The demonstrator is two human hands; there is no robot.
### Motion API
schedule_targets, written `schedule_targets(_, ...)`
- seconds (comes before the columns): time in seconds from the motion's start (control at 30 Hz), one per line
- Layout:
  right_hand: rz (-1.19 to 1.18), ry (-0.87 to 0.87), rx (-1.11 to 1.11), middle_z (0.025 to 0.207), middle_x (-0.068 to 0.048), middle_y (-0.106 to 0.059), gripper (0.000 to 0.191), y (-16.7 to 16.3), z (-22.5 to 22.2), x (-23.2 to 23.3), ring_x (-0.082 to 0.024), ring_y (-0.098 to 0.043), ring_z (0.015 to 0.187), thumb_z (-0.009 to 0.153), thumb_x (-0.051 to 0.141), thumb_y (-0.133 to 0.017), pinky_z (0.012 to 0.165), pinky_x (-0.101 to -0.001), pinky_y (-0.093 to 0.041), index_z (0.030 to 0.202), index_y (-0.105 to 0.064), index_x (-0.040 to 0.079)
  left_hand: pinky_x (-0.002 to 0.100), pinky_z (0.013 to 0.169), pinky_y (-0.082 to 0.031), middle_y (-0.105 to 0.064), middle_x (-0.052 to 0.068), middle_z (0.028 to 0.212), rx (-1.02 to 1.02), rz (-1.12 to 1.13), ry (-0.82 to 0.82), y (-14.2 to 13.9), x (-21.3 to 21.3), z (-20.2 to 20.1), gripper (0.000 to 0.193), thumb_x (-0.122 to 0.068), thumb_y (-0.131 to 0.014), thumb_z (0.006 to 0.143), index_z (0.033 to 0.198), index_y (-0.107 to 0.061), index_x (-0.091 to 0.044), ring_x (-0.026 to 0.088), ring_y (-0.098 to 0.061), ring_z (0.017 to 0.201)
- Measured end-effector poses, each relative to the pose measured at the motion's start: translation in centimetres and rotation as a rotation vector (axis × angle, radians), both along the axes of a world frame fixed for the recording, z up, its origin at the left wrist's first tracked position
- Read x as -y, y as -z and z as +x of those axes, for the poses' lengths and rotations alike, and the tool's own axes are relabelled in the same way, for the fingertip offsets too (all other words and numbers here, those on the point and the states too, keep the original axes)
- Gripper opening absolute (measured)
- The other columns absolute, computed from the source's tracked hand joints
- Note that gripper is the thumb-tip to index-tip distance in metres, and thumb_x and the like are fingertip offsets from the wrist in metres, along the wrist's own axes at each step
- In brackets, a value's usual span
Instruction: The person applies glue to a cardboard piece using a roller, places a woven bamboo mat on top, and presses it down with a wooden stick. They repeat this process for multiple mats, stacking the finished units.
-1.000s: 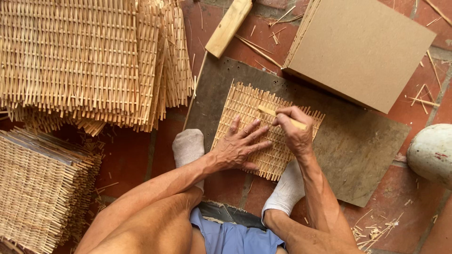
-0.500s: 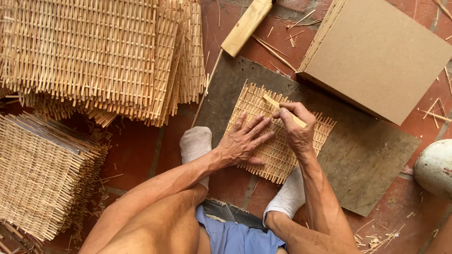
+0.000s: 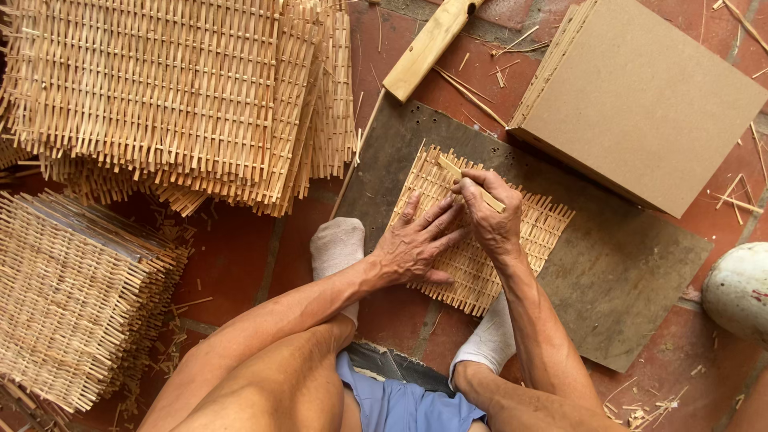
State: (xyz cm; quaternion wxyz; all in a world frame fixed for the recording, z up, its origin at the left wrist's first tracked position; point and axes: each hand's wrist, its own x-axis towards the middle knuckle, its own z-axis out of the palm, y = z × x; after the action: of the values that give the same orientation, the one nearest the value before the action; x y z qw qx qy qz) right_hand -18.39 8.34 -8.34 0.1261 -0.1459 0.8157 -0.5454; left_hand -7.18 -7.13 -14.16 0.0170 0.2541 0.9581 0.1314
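Observation:
A small woven bamboo mat (image 3: 536, 228) lies on a dark flat board (image 3: 640, 272) on the red tile floor. My left hand (image 3: 416, 244) rests flat on the mat's near left part, fingers spread, pressing it down. My right hand (image 3: 492, 216) is closed around a thin flat bamboo stick (image 3: 468, 180), whose far end points at the mat's upper left edge. Both my feet in white socks (image 3: 336, 244) sit at the board's near edge, one under each forearm.
A tall stack of woven mats (image 3: 160, 88) fills the upper left, another stack (image 3: 72, 296) the lower left. A pile of brown square boards (image 3: 648, 96) sits upper right. A wooden handle (image 3: 428, 44) lies at top centre, a pale round object (image 3: 740, 288) at right.
The view has shifted slightly, so everything sits a little lower and to the right. My right hand has moved the stick a bit along the mat's far edge; my left hand stays pressed on it.

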Motion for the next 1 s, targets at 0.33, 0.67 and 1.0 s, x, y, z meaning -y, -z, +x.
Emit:
schedule_targets(0.33,-0.295,0.307,0.077,0.094,-0.012,-0.075,0.019,-0.8,0.2,-4.6,-0.016,-0.074,0.091,0.105,0.013,-0.061,0.086,-0.028,-0.059,0.114,-0.067,-0.003,0.062,0.123,0.007,-0.023,0.014,0.171,0.031,0.083,0.0,-0.7,-0.2,0.3,0.102,-0.09,-0.047,0.08,0.159,-0.043,-0.025,0.032,-0.013,0.159)
schedule_targets(0.67,-0.199,0.295,0.057,0.095,-0.01,-0.076,0.017,0.9,2.9,-6.4,-0.015,-0.073,0.088,0.103,0.011,-0.064,0.081,-0.0277,-0.06,0.111,-0.07,-0.003,0.065,0.124,0.005,-0.024,0.011,0.171,-0.077,-0.008,0.032,-0.5,-2.3,0.4,0.093,-0.078,-0.05,0.091,0.161,-0.041,-0.017,0.03,-0.013,0.159)
schedule_targets(1.0,-0.163,0.274,0.114,0.095,-0.009,-0.076,0.02,1.3,2.8,-6.6,-0.015,-0.074,0.087,0.102,0.015,-0.063,0.075,-0.0309,-0.063,0.112,-0.069,-0.001,0.065,0.123,0.008,-0.021,0.009,0.172,-0.029,0.003,0.044,0.6,-2.6,0.8,0.096,-0.085,-0.038,0.091,0.162,-0.041,-0.021,0.03,-0.01,0.16)
